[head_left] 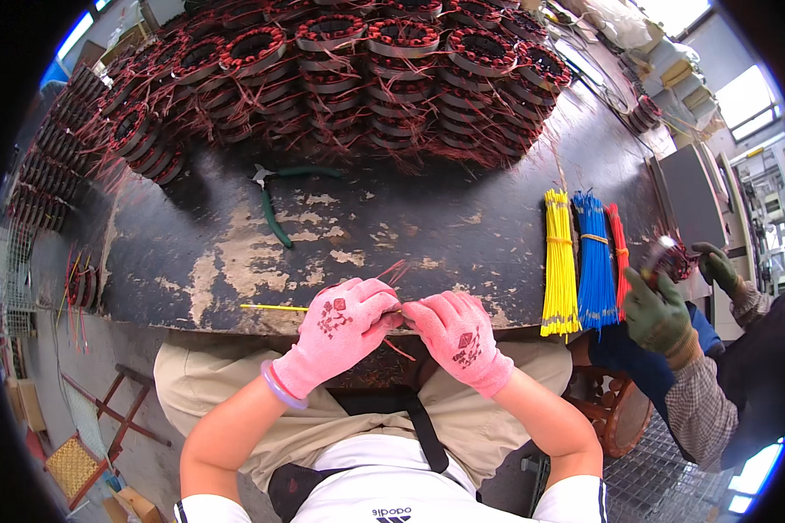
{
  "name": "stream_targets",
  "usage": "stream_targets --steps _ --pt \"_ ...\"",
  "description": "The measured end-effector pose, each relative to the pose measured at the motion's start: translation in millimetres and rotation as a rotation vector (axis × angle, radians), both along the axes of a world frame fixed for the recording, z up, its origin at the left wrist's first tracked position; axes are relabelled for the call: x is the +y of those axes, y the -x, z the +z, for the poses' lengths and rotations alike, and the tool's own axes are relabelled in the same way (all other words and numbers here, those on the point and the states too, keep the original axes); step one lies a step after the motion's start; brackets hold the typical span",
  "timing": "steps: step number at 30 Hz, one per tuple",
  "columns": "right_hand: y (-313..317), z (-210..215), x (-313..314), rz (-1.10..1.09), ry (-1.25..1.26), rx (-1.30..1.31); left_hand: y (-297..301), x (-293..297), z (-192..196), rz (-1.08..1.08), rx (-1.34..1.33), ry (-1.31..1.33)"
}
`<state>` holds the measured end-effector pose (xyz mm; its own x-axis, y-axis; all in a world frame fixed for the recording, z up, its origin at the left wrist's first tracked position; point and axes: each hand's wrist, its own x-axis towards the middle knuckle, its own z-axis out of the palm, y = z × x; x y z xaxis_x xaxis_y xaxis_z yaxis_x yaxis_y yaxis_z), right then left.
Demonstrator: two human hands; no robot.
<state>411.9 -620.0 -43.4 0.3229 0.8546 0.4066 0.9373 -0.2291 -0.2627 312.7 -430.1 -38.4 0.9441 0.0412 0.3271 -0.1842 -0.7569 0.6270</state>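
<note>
At the table's front edge my two hands, in pink gloves, meet with their fingertips nearly touching. My left hand (344,321) is closed on a yellow wire (270,307), whose length sticks out to the left. My right hand (456,336) is closed in a pinch beside the left fingertips, where a small dark bit shows; what it grips is mostly hidden. Thin red wires (399,350) poke out below the fingers, and a few more rise above them. Farther back lie green-handled cutting pliers (272,196), jaws toward the left.
Stacked stator rings (401,87) with red windings fill the table's back. To the right lie tied bundles of yellow wires (559,266), blue wires (594,266) and red wires (618,261). A co-worker's green-gloved hands (658,318) hold a ring at the far right. A stool (615,410) stands below.
</note>
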Motion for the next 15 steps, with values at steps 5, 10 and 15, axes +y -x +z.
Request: stream_targets --steps 5,10,15 --pt "1.7 -8.0 -1.2 -0.011 0.017 0.014 1.6 2.4 2.6 -0.017 0.034 -0.032" --pt "-1.9 -3.7 -3.0 0.038 0.043 -0.064 13.3 14.8 22.5 0.058 -0.099 -0.023" --pt "-2.2 -10.7 -1.6 0.042 0.05 -0.068 9.7 19.7 14.3 0.056 -0.018 -0.097"
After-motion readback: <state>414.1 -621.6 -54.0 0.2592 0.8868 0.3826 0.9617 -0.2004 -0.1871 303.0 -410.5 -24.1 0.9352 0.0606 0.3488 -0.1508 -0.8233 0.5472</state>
